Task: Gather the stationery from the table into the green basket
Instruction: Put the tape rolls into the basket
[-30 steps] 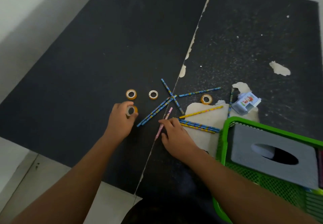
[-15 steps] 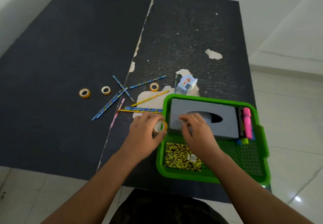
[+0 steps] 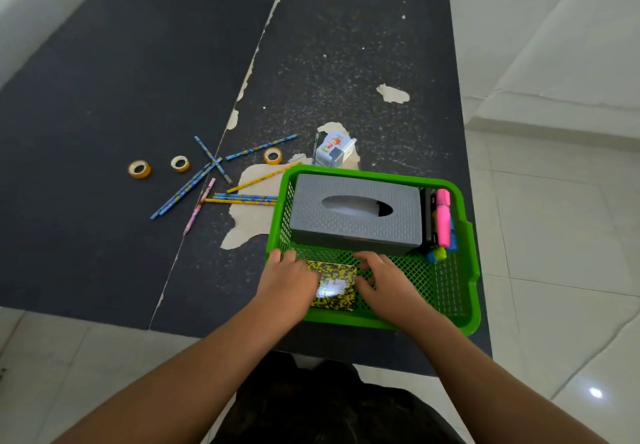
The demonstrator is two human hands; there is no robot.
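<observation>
- My left hand sits palm down in the near part of the green basket, fingers bent over the left side of a yellow-and-black speckled notebook; I cannot tell if anything is held under it.
- My right hand is just right of the notebook, fingers spread and curled loosely on the mesh, gripping nothing I can see.
- Just beyond both hands a grey tissue box fills the basket's far part; right of it a pink highlighter lies along the wall.
- Beyond and left of my left hand, outside the basket, scattered pencils lie on the black table.
- Farther left sit two tape rolls, a third beside the pencils.
- Past the basket's far rim stands a small pale-blue sharpener.
</observation>
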